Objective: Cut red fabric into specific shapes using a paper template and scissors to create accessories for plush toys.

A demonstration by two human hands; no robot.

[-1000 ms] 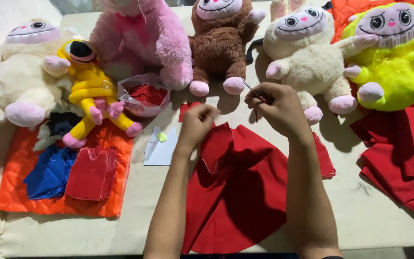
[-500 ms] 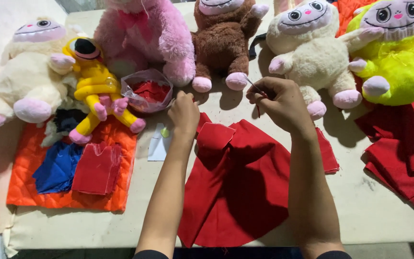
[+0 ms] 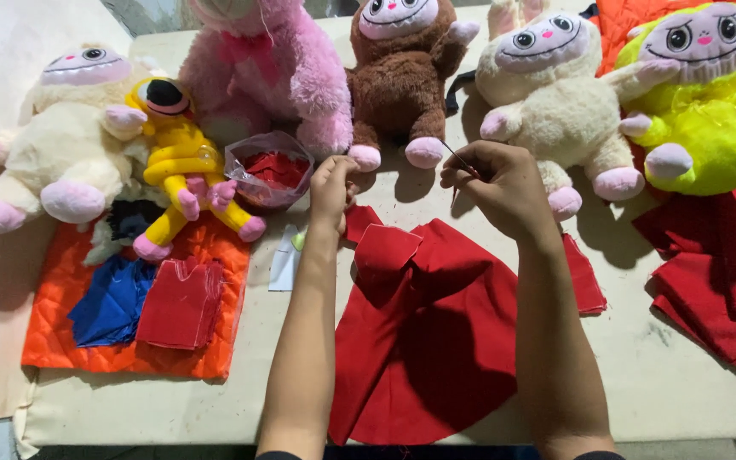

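Red cloth, a small flared garment [image 3: 423, 332] with a collar flap, lies spread flat on the surface [image 3: 666, 383] between the person's forearms, its hem toward the near edge. The right hand [image 3: 496, 183] hovers just above the garment's top edge with thumb and forefinger pressed together on a thin needle [image 3: 457, 159], whose dark shaft slants up and to the left; any thread on it is too fine to make out. The left hand [image 3: 331, 186] sits just beside the collar, its grip curled in near a clear plastic bag [image 3: 267, 170] of red pieces, and whether it pinches anything cannot be told. To sew well here, the needle wants a firm pinch near its blunt end, the cloth should stay flat and taut under the other hand, and any pull should run straight so nothing snags the plush. A brown plush toy [image 3: 402, 77] and a cream plush toy [image 3: 547, 111] sit close behind both hands, so elbow room is tight.
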